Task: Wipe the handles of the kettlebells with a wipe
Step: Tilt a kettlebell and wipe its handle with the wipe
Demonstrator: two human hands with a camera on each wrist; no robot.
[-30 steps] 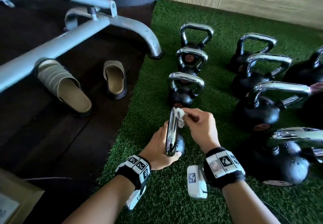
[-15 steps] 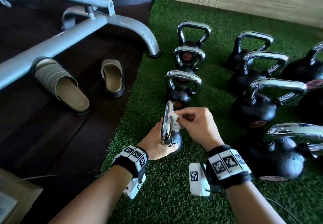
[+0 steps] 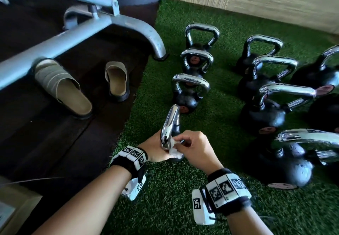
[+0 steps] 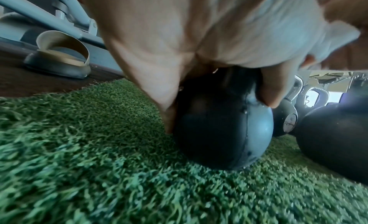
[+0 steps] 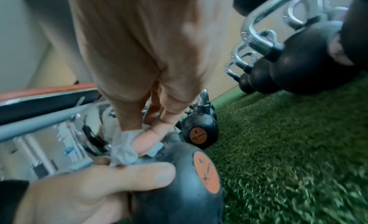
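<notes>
Kettlebell (image 3: 170,124) handle edge-on, pointing away, right hand (image 3: 194,148) pinching wipe (image 3: 174,147)

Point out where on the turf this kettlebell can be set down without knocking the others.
Free: the turf strip between the left column of kettlebells and the right group, and the turf nearest the person, below both wrists. Crowded: the right side, where large kettlebells stand nearly touching. The left hand steadies the small kettlebell.
</notes>
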